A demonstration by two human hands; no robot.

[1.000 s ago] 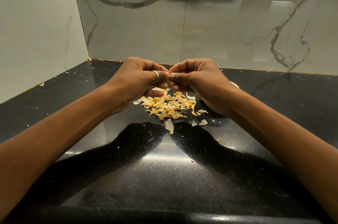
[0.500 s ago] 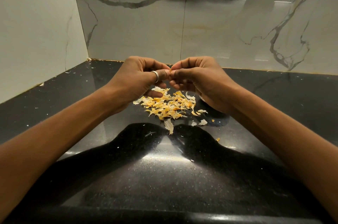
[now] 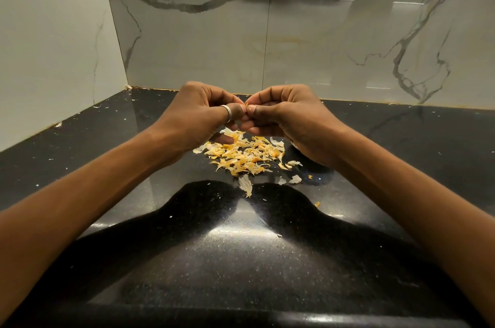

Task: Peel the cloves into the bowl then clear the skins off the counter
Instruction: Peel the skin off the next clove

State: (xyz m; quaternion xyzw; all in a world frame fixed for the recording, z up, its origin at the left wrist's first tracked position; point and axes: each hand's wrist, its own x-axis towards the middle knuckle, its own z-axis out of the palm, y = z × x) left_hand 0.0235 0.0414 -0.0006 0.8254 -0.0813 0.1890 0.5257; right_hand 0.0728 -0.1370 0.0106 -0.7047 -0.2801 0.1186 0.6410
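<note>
By our judgement we are midway through the peeling, and the clearing has not yet begun. Our left hand, with a ring on its thumb, and our right hand meet fingertip to fingertip above the black counter. The fingers of both are curled in and pinch a small clove between them. Only a sliver of it shows, so we cannot tell how much skin is left on it. Just below the hands lies a loose heap of skins, pale and orange-yellow, with a few flakes strayed toward us and specks near the left wall. The heap suggests many cloves are already done. We cannot make out the bowl; it may sit behind our right hand, so we cannot say what it holds. What remains is to finish this clove, drop it in the bowl, peel any others, then gather every skin off the counter.
</note>
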